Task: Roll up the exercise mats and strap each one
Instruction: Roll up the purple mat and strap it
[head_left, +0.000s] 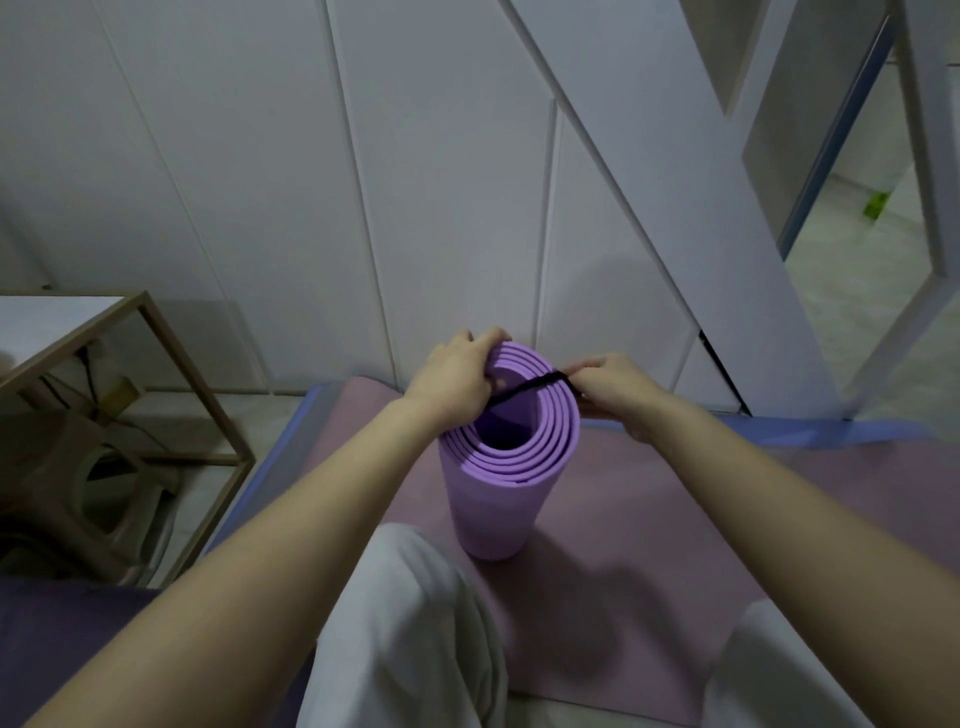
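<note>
- The left hand (457, 379) curls its fingers over the far-left rim of the roll (509, 499), gripping the top edge; this probably keeps the coils from springing loose.
- The right hand (618, 395) pinches the strap (524, 389) at the roll's right rim, fingertips closed on the black band.
- The strap runs taut across the open top of the roll, from the right hand to under the left. Whether the left hand also holds its end cannot be told.
- The roll, a purple mat, stands upright on end, its spiral layers and hollow core facing the camera. Standing it up likely frees both hands to work at the top and lets the strap be slid down over it.
- It looks as if the rolling of this mat is finished and the strapping has just begun, as the strap does not yet circle the body.
- The roll rests on a pink mat (649, 519), which lies flat and unrolled, so more work is left.
- A blue mat (831, 431) shows under the pink one, at its far and left edges.
- A knee (415, 597) in light trousers is just beside the roll's base.
- Beyond are a white panelled wall (415, 182), and at left a table frame (156, 332) with a stool (104, 467) beneath.
</note>
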